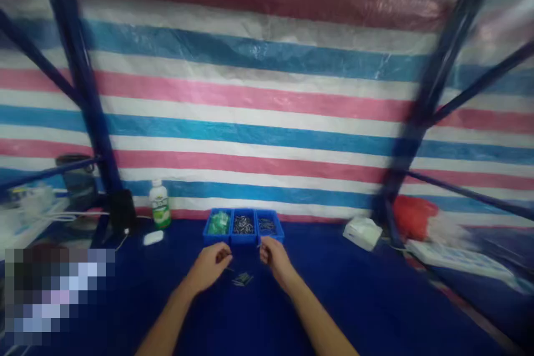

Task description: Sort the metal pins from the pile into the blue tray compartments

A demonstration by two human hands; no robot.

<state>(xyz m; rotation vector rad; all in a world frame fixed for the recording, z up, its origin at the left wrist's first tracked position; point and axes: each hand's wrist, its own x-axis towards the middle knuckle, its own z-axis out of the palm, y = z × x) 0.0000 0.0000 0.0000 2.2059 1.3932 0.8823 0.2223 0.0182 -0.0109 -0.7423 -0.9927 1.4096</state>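
Note:
My left hand [212, 262] is closed in a pinch above the table, just in front of the green-filled bin. A thin dark sliver shows under its fingertips, too small to name. My right hand [274, 259] is closed too, its fingers curled by the front of the right bin; what they hold, if anything, is too blurred to make out. Between and below the hands lies a small pile of thin, screw-like metal pieces [242, 278]. Behind the hands stand three joined blue bins: one with green pieces [219, 223], one with dark metal pieces [243, 225], one with thin metal pieces [267, 226].
On the dark blue table [246, 325], a white bottle with a green label [160, 206] and a small white object [153, 237] stand left. A white tissue pack [362, 232] and a red bag [413, 217] are right. Striped sheeting [258, 128] hangs behind, between blue posts.

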